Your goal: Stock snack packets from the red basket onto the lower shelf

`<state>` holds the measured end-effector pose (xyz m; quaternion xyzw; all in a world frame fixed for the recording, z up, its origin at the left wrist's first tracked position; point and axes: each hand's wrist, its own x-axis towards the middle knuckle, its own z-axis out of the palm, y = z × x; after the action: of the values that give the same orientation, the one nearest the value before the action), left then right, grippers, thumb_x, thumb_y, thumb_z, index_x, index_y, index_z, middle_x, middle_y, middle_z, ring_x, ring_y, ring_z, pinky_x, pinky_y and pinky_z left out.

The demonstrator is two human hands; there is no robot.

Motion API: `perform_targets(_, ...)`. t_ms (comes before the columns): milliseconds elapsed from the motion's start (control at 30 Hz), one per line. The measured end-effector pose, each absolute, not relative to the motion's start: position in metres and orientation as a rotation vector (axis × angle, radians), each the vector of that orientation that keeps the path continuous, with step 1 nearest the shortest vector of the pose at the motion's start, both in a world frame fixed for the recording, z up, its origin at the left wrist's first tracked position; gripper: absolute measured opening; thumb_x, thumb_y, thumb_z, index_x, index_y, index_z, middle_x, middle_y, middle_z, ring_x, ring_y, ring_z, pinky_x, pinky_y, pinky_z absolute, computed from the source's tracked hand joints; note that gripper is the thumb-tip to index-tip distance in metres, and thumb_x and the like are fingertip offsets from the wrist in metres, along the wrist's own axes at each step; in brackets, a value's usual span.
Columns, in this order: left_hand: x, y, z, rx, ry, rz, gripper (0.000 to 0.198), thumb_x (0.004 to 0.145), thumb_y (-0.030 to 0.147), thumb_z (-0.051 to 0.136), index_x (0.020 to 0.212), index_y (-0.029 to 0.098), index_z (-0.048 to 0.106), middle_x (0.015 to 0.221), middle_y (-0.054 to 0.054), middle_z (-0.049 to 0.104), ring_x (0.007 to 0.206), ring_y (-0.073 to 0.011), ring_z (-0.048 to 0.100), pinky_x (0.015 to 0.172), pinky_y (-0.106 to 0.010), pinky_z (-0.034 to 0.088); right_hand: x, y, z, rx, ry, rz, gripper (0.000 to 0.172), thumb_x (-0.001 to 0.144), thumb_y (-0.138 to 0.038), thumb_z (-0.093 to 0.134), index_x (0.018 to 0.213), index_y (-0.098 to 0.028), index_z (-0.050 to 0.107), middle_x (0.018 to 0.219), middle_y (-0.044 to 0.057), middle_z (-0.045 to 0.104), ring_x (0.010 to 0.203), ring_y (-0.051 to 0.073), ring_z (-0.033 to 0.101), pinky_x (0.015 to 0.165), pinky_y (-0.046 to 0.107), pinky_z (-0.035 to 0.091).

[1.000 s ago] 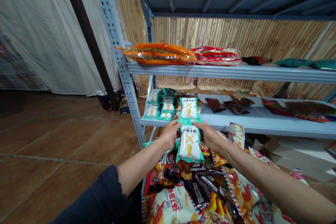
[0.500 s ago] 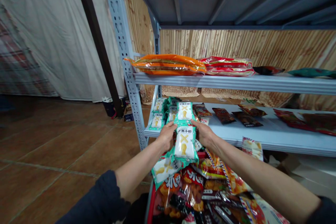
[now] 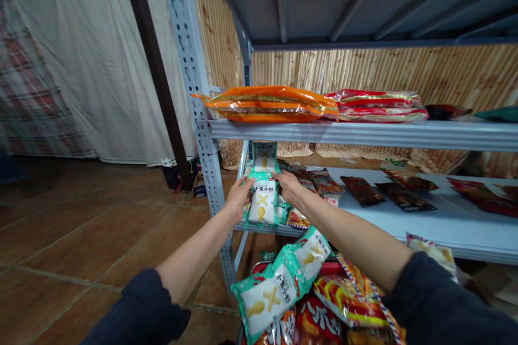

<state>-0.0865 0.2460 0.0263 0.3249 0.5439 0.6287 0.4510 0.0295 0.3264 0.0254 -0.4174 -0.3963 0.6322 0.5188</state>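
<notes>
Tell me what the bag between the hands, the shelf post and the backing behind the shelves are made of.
The snack bag looks like thin plastic film: glossy with crinkled edges. The shelf post seems painted steel: matte grey-blue, rows of punched holes. The backing looks like reed or bamboo matting, from its narrow tan vertical strips; which one is unclear.

Dark navy sleeves [image 3: 137, 307], loose cuffs — bare forearms [image 3: 194, 264], bare hands [image 3: 238, 199]

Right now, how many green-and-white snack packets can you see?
4: one packet held between left hand and right hand, one behind it on the lower shelf, two on the bags below; more may be hidden.
</notes>
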Motion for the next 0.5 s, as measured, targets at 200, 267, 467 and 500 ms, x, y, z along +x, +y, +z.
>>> perform_targets(200, -0.110, 0.263, 0.009, 1.063, 1.274, 1.576, 0.091, 0.062, 0.036, 0.074, 0.137, 0.025, 0.024, 0.105, -0.009, 0.063, 0.080, -0.0171, 0.064, 0.069, -0.029, 0.050, -0.014, 0.360, 0.020, -1.100, -0.971, 1.396, 0.023, 0.073, -0.008, 0.053, 0.094, -0.014, 0.059, 0.062, 0.000, 0.063, 0.054, 0.013, 0.059, 0.058, 0.026, 0.051)
perform_targets(267, -0.116, 0.274, -0.003, 1.174, 1.332, 1.595, 0.091, 0.059, 0.032, 0.076, 0.136, 0.024, 0.029, 0.103, -0.009, 0.064, 0.082, -0.0176, 0.063, 0.073, -0.030, 0.049, -0.025, 0.366, 0.018, -1.122, -1.004, 1.371, 0.022, 0.073, -0.009, 0.052, 0.094, -0.013, 0.059, 0.062, 0.001, 0.064, 0.052, 0.013, 0.059, 0.056, 0.026, 0.050)
perform_targets(467, -0.128, 0.300, -0.020, 1.246, 1.465, 1.675, 0.071, 0.060, 0.025, 0.074, 0.126, 0.021, 0.047, 0.103, -0.006, 0.066, 0.091, -0.0188, 0.061, 0.083, -0.030, 0.046, -0.041, 0.385, 0.010, -1.147, -1.203, 1.201, 0.021, 0.073, -0.015, 0.052, 0.093, -0.015, 0.061, 0.083, 0.006, 0.068, 0.068, 0.016, 0.063, 0.059, 0.026, 0.050)
perform_targets(500, -0.130, 0.302, -0.020, 1.248, 1.484, 1.679, 0.070, 0.060, 0.025, 0.074, 0.125, 0.021, 0.048, 0.103, -0.006, 0.066, 0.091, -0.0189, 0.061, 0.083, -0.030, 0.046, -0.041, 0.389, 0.008, -1.152, -1.247, 1.158, 0.020, 0.073, -0.016, 0.052, 0.091, -0.016, 0.062, 0.088, 0.007, 0.068, 0.074, 0.018, 0.064, 0.062, 0.026, 0.050)
